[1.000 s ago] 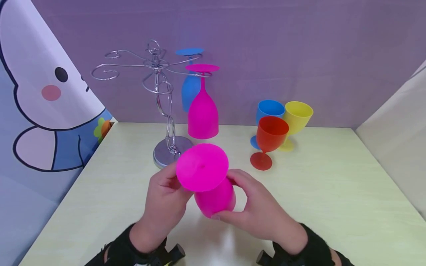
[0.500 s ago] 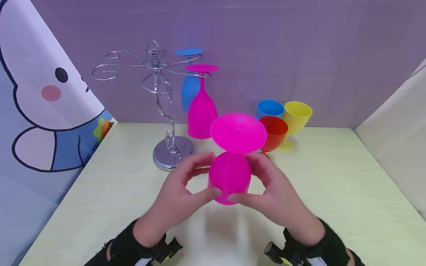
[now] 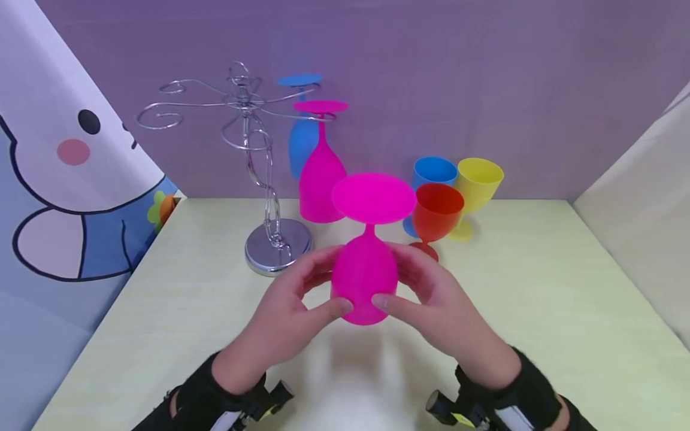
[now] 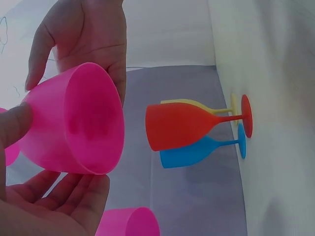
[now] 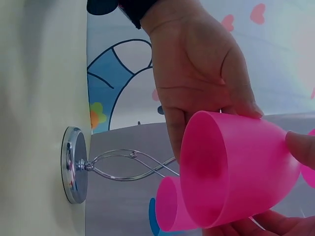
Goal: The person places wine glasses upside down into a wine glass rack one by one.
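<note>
A pink goblet (image 3: 364, 272) is held upside down above the table, its round foot on top and its mouth facing down. My left hand (image 3: 296, 311) grips the bowl from the left, thumb in front. From the right, my right hand (image 3: 439, 305) grips the same bowl, its thumb (image 3: 396, 305) also in front. Both wrist views show the bowl's hollow mouth, with the goblet (image 4: 74, 120) between the two hands. Behind it stands a chrome wire rack (image 3: 272, 197). Another pink goblet (image 3: 320, 185) and a blue goblet (image 3: 303, 140) hang upside down from its arms.
Right of the held goblet, a red goblet (image 3: 438, 209), a blue goblet (image 3: 433, 170) and a yellow goblet (image 3: 480, 182) stand upright close together. A purple backdrop (image 3: 431, 78) rises behind the table (image 3: 539, 311). A cartoon-printed cloth (image 3: 59, 221) hangs at the left.
The pink goblet moved right and tipped from foot-toward-camera to more vertical. My left hand shifted from near the foot down to the bowl. The whole view shifted slightly in the last half second.
</note>
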Tool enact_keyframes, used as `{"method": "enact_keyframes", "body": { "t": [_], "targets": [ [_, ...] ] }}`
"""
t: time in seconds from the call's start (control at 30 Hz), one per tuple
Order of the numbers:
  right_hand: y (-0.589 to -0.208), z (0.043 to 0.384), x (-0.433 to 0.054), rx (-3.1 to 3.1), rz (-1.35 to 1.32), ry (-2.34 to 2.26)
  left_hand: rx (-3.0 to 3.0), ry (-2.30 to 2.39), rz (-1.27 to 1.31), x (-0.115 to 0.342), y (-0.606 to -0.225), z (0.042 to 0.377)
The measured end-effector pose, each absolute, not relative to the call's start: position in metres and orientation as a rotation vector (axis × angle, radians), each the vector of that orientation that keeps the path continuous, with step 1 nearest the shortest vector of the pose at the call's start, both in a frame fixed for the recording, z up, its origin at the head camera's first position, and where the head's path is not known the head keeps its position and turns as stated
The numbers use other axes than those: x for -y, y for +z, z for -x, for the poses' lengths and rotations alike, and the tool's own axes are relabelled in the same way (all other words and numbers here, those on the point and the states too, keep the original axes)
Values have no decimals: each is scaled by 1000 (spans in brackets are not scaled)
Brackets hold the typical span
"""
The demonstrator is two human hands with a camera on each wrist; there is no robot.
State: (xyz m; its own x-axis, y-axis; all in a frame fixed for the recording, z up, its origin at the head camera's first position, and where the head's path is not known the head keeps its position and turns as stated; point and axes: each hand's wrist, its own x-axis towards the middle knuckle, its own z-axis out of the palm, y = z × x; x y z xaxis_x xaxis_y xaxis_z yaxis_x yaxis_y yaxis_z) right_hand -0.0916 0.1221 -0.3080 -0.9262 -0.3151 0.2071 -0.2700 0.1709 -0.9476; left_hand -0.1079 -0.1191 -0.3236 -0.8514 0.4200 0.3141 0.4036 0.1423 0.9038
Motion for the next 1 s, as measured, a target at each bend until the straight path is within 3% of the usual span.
{"method": "enact_keyframes", "body": {
  "t": [0.53,0.87,1.0],
  "targets": [
    [-315,87,-106,-2488,706,-1991,-2391,2033,-789,122,-324,111],
    [-310,99,-91,-2558,708,-1991,-2416,2109,-845,127,-323,118],
    [-311,110,-76,-2549,677,-2030,-2403,2167,-754,131,-324,122]
  ]
}}
